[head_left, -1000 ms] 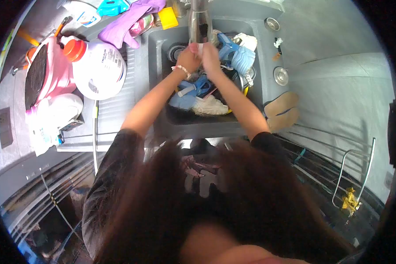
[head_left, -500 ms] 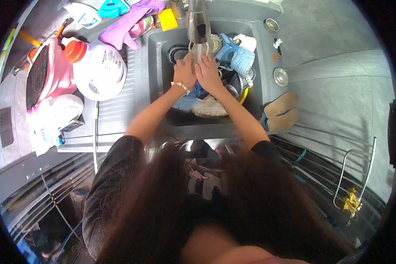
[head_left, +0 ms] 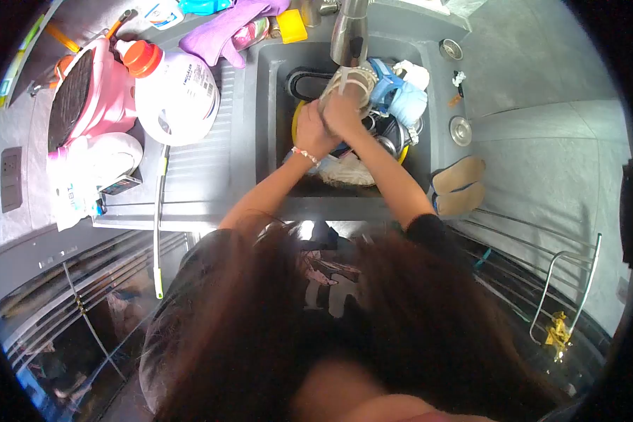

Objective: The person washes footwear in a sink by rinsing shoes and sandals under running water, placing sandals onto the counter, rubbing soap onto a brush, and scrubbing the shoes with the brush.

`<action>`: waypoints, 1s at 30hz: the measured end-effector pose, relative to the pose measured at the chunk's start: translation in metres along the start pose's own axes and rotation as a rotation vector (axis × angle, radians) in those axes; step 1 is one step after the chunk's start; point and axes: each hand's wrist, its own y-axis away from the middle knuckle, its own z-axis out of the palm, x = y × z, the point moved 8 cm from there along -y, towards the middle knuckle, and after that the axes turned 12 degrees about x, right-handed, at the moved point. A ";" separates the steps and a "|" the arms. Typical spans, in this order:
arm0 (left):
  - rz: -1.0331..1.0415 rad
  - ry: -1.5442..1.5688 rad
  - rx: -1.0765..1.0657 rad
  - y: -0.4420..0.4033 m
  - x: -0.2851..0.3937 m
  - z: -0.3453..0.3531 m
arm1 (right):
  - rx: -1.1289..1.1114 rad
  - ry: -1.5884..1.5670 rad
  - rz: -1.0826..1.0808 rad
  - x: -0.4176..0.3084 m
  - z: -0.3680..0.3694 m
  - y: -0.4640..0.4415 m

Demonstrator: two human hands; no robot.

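Under the metal faucet (head_left: 349, 35), my left hand (head_left: 312, 130) and my right hand (head_left: 341, 112) press together over the grey sink (head_left: 264, 141). Both have their fingers curled, and what lies between them is hidden. A beige strappy item (head_left: 359, 77) is just beyond my right hand, touching or close to it. In the basin are light blue shoes (head_left: 404, 102), a whitish item (head_left: 349, 170), dark straps and part of a yellow rim (head_left: 296, 123). A dark-edged oval sole (head_left: 309, 83) rests at the basin's back left.
Left of the basin stand a white jug with a red cap (head_left: 179, 95), a pink container (head_left: 109, 95) and white bottles. Purple gloves (head_left: 221, 32) and a yellow sponge (head_left: 292, 27) lie behind. Tan insoles (head_left: 459, 186) lie at right, above a metal rack (head_left: 552, 281).
The view has shifted, moving the sink and counter items slightly right. My hands have gone from spread fingers under the faucet to a curled, pressed-together pose. The beige strappy item now shows more fully.
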 end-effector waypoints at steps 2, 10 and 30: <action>0.001 0.013 0.015 0.007 0.002 0.006 | -0.010 -0.183 0.311 0.017 -0.011 -0.018; -0.001 0.017 0.001 0.002 -0.015 0.014 | 0.651 0.290 -0.250 -0.032 -0.044 0.022; -0.217 0.060 -0.335 0.018 -0.033 0.030 | 0.154 -1.993 1.179 0.054 0.030 0.000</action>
